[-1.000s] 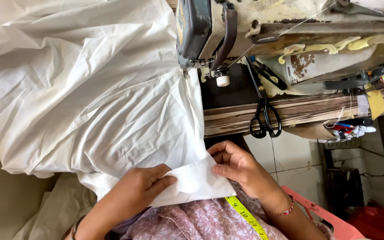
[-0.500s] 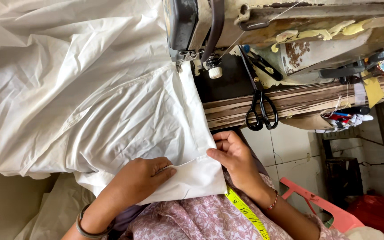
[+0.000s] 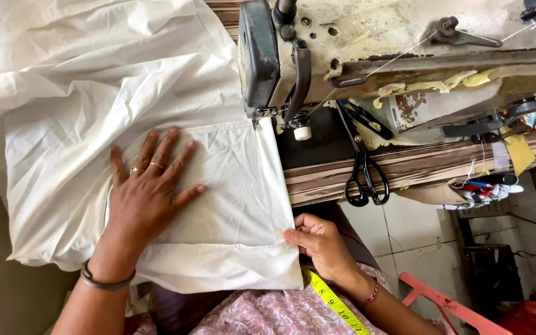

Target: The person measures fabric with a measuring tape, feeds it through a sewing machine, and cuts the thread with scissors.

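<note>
A large piece of white cloth (image 3: pixel 94 105) is spread over the table under the head of an old sewing machine (image 3: pixel 367 49). My left hand (image 3: pixel 147 189) lies flat on the cloth, fingers spread, with rings and a wrist bangle. My right hand (image 3: pixel 317 242) pinches the cloth's right edge near its lower corner, below the table's front edge. The cloth's straight right edge runs up to the needle area (image 3: pixel 262 118).
Black scissors (image 3: pixel 364 180) lie on the striped wooden table (image 3: pixel 404 167) right of the cloth. A yellow tape measure (image 3: pixel 333 304) hangs over my lap. A pouch with small tools (image 3: pixel 479 189) hangs at the table's right. A red stool frame (image 3: pixel 448 304) stands on the floor.
My left hand moved up from the cloth's lower edge and now presses flat on the cloth. The cloth has been pulled smoother and its edge lined up toward the needle. The view shifted closer.
</note>
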